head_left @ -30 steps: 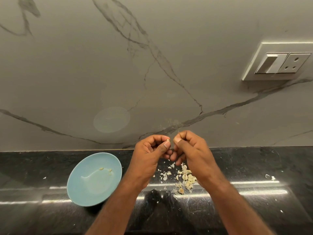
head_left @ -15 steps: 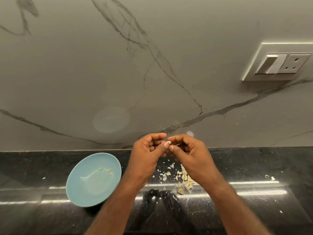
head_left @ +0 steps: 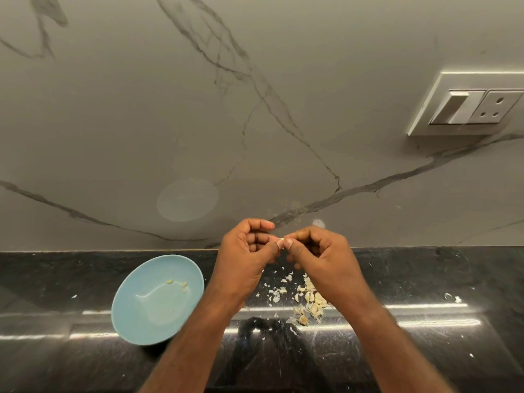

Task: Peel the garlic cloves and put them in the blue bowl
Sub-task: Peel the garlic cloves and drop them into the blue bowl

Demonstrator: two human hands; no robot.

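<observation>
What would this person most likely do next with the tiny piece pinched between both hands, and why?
Probably finish peeling the garlic clove: the left hand and right hand both pinch it above the counter, apparently mid-peel, while the blue bowl, with a few peeled cloves, sits off to the left.

The glossy black speckled stone table [head_left: 411, 279] carries a round light-blue bowl [head_left: 133, 331] at its left. Right of the bowl, near the middle, lies a heap of pale garlic cloves and papery skins [head_left: 310, 303], with loose white skin flakes [head_left: 276, 295] just beside it. A small white scrap [head_left: 457, 299] lies well apart at the right.
</observation>
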